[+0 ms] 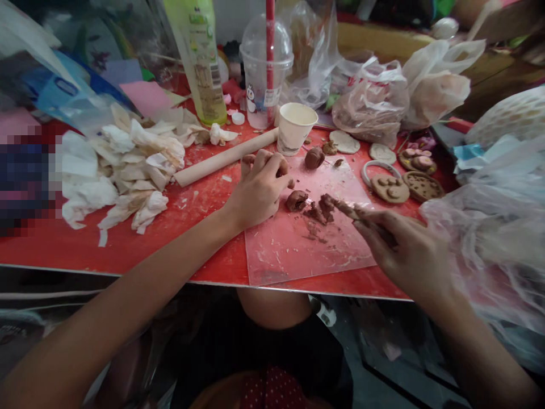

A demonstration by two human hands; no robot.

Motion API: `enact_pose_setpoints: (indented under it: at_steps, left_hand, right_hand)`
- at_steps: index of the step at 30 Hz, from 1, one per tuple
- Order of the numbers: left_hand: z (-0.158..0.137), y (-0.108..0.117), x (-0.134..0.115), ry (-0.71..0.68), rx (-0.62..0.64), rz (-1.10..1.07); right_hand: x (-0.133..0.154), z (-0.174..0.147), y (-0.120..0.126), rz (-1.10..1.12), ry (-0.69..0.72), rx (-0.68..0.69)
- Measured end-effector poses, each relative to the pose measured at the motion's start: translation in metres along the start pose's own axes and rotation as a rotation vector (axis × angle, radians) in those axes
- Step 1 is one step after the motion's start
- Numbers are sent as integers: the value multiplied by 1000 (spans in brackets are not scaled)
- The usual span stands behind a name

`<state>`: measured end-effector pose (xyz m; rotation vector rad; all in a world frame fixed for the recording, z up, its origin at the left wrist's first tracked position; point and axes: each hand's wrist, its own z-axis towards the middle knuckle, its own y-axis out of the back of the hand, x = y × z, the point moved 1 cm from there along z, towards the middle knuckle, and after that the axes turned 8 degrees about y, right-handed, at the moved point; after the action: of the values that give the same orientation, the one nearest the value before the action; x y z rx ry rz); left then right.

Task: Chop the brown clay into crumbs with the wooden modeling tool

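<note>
My left hand (264,184) hovers over the left edge of a clear plastic sheet (276,258), its fingers curled together. Whatever they may pinch is hidden. Just right of its fingertips sits a torn lump of brown clay (297,200). My right hand (402,250) grips a thin modelling tool (346,209) that points left, its tip caked in brown clay. The tip touches soft, smeared clay bits (319,213) on the sheet. Farther back lies a rounder brown clay ball (314,158).
Behind my left hand are a rolling pin (232,156) and a paper cup (297,128). Crumpled tissues (128,165) pile up at left. Round decorated clay discs (390,188) and a ring (369,165) lie right. Plastic bags (502,227) crowd the right edge; a yellow-green bottle (200,68) stands behind.
</note>
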<state>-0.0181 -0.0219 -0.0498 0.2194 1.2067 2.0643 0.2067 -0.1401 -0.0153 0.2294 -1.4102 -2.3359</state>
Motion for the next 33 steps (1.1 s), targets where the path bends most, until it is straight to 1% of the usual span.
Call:
enact_pose_setpoints:
  at_steps: [2,3,6,9,12,15,19,22,24,26,28,30,31,33]
  left_hand:
    - [0,0,0,12,4,-14]
    - [0,1,-1,18,8,-21]
    - [0,1,-1,25,13,-26]
    - [0,1,-1,15,16,-13]
    - [0,2,-1,19,17,-11]
    - [0,1,-1,21,19,-11]
    - [0,1,0,21,9,-8]
    - [0,1,0,26,14,-13]
    - [0,1,-1,24,18,-8]
    - [0,1,-1,19,15,-6]
    - [0,1,-1,19,14,-12]
    - [0,1,-1,23,18,-19]
    - [0,0,-1,25,19,-23]
    - [0,0,-1,28,20,-28]
  right_hand:
    - [5,3,-2,6,-24,-62]
    - [7,5,-4,-6,-25,-56]
    - [10,9,-12,-31,-15,35]
    - [8,5,-18,36,-11,108]
    - [10,-6,-21,72,1,141]
    - [16,-16,-23,29,46,160]
    - [23,-19,-24,27,96,223]
    - [25,-13,-21,28,68,258]
    - [26,-8,-17,112,21,265]
    - [27,-5,-12,251,-50,257]
    - [26,-3,-7,305,-128,206]
    - [24,-4,-6,263,-173,133]
    - [23,-5,-7,235,-174,109]
    - [21,-6,-11,203,-146,105]
